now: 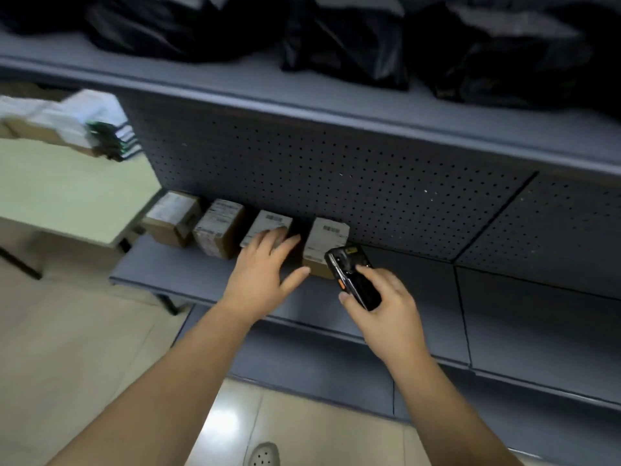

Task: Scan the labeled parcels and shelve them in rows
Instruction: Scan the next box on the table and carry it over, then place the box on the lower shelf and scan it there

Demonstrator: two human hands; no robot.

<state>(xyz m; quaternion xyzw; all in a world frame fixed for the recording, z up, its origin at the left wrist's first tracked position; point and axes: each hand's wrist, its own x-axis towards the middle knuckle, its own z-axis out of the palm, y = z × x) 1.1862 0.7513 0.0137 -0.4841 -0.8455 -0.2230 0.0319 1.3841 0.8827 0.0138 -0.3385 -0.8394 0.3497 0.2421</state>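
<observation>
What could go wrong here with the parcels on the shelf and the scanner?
The left hand lies flat over the third parcel from the left, hiding part of its label, so a scan may fail. The scanner, in the grip of the right hand, hovers close to the fourth parcel and might knock it askew.

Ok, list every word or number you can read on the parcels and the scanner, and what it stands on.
Nothing reads as words or numbers.
First parcel from left: white label, print blurred.
Second parcel: labels blurred.
Third parcel, under the left hand: barcode bars, text too small.
Fourth parcel: barcode bars, text too small.
Scanner in the right hand: yellowish sticker, unreadable.
</observation>
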